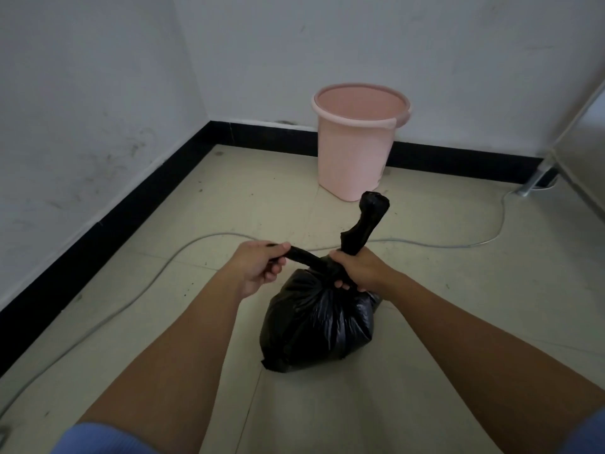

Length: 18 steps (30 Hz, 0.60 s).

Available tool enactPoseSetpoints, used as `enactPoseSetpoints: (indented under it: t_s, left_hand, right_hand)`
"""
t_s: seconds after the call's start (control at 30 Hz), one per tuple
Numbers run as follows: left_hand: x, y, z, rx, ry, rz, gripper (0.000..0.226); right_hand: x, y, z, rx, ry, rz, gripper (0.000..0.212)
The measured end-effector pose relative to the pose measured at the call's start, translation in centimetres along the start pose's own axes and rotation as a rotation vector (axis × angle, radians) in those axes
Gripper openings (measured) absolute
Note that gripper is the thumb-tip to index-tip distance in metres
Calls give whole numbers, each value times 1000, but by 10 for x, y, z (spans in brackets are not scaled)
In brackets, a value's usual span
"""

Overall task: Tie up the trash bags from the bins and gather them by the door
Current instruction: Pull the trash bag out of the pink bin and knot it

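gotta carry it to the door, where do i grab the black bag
Grip the bag at its gathered neck, coming from above. The body is a slack bulge on the floor; the plastic narrows to a twist there, where the right hand holds.

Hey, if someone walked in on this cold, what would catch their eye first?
A full black trash bag sits on the floor at centre, the left hand holding one twisted end out sideways and the right hand gripping the other, which sticks up. Behind it a pink bin stands against the back wall, and a grey cable trails past.
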State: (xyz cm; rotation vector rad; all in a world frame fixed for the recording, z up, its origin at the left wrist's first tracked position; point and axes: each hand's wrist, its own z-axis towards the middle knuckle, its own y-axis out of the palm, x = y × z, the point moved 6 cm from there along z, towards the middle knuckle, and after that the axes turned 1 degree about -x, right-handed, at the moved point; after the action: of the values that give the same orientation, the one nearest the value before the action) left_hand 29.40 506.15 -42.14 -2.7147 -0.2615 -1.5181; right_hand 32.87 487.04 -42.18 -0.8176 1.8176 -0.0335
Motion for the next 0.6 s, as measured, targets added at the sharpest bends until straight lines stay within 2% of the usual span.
enactPoseSetpoints:
  t_s: [0.07, 0.17, 0.2, 0.3, 0.33, 0.37, 0.47, 0.6]
  left_hand:
    - [12, 0, 0, 22, 75, -111, 10]
    - [14, 8, -2, -35, 104, -225, 5]
    - [11, 11, -4, -66, 92, -193, 10]
    - [-6, 23, -7, -140, 45, 54, 43]
    - [-8, 28, -8, -157, 53, 136, 45]
    - [-9, 33, -8, -166, 80, 223, 41]
    - [-5, 38, -7, -146, 154, 410, 10]
    - [-4, 32, -3, -102, 142, 405, 5]
  right_hand:
    - [5, -3, 2, -2, 59, 21, 32]
    - [6, -5, 1, -57, 147, 126, 24]
    - [8, -5, -1, -78, 182, 206, 21]
    - [14, -7, -5, -160, 274, 483, 19]
    - [15, -7, -6, -195, 277, 529, 21]
    - [14, -7, -7, -230, 268, 559, 22]
    - [10, -7, -9, -316, 237, 616, 29]
    - [5, -10, -11, -381, 179, 620, 21]
